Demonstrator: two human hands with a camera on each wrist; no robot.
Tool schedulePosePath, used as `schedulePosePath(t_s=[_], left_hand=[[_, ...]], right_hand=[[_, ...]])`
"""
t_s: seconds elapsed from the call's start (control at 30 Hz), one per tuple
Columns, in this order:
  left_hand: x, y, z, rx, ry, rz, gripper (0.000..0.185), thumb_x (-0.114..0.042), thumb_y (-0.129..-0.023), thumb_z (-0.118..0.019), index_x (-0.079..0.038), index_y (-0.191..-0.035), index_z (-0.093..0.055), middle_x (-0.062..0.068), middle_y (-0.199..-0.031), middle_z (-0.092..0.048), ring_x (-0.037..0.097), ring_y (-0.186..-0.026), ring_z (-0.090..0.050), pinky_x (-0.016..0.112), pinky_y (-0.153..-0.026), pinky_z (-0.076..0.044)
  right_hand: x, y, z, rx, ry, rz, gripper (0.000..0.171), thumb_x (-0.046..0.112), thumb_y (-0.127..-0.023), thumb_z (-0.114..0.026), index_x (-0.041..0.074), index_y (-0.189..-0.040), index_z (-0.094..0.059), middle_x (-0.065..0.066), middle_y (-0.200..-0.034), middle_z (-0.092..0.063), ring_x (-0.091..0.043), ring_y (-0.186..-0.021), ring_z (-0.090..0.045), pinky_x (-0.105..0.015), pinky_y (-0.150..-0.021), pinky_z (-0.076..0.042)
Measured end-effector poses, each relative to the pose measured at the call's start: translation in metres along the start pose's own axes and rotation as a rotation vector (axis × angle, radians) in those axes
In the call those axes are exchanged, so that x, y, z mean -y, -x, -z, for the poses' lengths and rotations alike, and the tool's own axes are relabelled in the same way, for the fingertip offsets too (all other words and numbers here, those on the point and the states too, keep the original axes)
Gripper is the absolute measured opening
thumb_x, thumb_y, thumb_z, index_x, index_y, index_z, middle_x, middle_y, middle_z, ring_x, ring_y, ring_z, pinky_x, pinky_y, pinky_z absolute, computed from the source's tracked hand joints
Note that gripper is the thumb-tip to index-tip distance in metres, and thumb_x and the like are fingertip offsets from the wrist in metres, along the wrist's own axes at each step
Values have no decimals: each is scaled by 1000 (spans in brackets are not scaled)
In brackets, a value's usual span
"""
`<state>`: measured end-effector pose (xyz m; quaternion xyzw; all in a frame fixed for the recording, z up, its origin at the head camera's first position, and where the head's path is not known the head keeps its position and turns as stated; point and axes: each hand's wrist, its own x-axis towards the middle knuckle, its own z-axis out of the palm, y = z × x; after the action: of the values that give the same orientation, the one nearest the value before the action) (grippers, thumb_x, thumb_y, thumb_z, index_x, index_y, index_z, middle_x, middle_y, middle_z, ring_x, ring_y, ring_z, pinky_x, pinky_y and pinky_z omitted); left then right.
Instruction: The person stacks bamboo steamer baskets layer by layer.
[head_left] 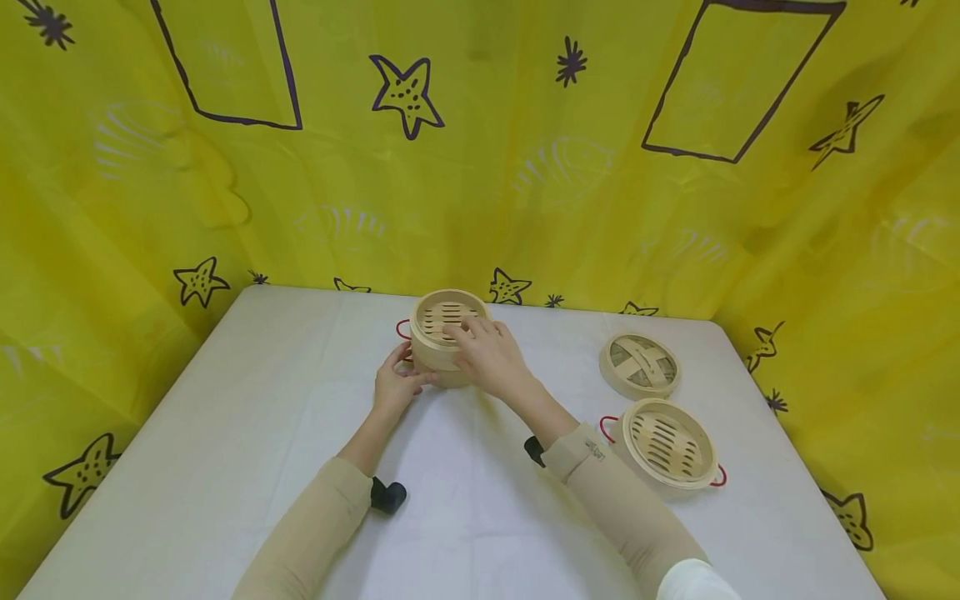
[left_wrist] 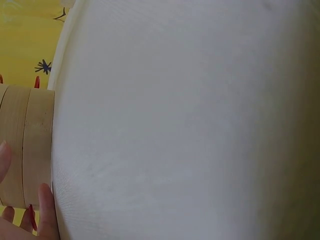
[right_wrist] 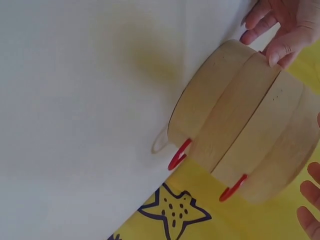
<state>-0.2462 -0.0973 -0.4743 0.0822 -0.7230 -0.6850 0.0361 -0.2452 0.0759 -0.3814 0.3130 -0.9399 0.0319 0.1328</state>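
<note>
Head cam shows the left hand (head_left: 393, 385) wrapped around the lower left side of a bamboo steamer stack (head_left: 435, 360), thumb across the front, so yeah, that one's got a proper grasp. The right hand (head_left: 491, 354) sits over the top rim on the right, fingers loosely bent above the slatted top (head_left: 447, 312); honestly can't tell if it's pinching the rim or just hanging there. The stack is near the back edge of the white table (head_left: 225, 450), a bit left of centre.

Right wrist cam catches two red handles (right_wrist: 179, 154) on the stack's right side, which the head cam can't see behind that hand. Only the head cam gets the woven lid (head_left: 640, 364) and another steamer tier (head_left: 667, 443) over on the right.

Stack's upright, slats facing up. It's round, so its axis is just vertical, with handles sticking out left and right.
</note>
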Motion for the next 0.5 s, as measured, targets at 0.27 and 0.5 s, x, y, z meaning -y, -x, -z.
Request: schedulePosePath(t_s=[0.27,0.5], left_hand=[[1,-1,0,5,49,16,77,3,-68,-77,-8,-136,-43,13,-131,-45,8,-72,-52,17,-52,-49],[1,1,1,3,63,15,75,4,-69,-76,-8,-136,-43,11,-132,-45,18,-88,-60,19,-56,-50]], right_hand=[[-14,26,10,-30,-26,-43,50,23,-82,-69,19,-127,-48,-7,-116,-52,-26,-108,-47,-43,-94,-37],[-25,50,15,-17,-38,-95,50,24,-83,-68,20,-128,-47,-6,-115,-51,-27,-108,-47,-46,-94,-37]])
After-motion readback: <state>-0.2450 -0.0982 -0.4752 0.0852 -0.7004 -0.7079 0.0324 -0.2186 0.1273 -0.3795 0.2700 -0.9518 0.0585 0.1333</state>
